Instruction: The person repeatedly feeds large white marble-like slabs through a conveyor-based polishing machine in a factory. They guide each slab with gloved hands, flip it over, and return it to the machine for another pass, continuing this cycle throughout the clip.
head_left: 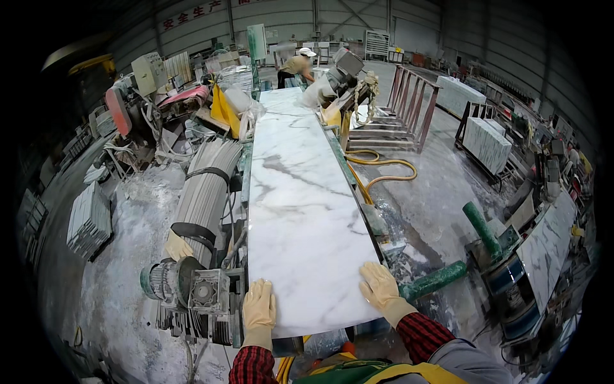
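A grey-veined white marble slab (pixel 304 217) lies between left grip (pixel 259 310) and right grip (pixel 381 288), both unclenched, palms down at its edges.

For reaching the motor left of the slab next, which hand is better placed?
Likely the left hand: it is at the left edge of the slab, nearer the motor; the right hand is at the slab's right edge.

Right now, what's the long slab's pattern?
The slab is white with grey veins; see the head view.
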`<action>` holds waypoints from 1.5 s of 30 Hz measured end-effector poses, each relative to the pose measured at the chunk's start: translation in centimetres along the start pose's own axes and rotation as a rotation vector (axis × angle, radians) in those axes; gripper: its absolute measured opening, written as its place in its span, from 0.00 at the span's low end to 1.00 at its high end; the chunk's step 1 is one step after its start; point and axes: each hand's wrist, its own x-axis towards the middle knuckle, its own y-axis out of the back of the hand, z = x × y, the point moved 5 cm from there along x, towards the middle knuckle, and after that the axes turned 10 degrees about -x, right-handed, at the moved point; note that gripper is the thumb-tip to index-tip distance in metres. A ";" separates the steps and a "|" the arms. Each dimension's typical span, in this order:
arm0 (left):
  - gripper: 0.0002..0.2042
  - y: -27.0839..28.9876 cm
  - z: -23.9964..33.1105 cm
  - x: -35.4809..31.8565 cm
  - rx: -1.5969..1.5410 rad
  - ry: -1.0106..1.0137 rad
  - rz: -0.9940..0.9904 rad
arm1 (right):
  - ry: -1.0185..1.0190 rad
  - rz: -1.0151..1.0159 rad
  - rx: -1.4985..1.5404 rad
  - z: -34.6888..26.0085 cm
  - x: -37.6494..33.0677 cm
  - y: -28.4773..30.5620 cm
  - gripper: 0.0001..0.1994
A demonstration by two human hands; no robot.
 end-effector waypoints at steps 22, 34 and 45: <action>0.24 0.7 1.2 -1.0 0.099 0.024 -0.057 | -0.073 -0.143 0.022 -0.1 -1.9 0.4 0.24; 0.23 0.9 1.4 -1.7 0.061 -0.029 -0.015 | -0.055 -0.051 0.021 -0.4 -3.0 0.9 0.22; 0.23 1.2 1.7 -2.3 0.055 -0.051 -0.003 | -0.045 -0.008 0.006 -0.5 -3.9 0.9 0.23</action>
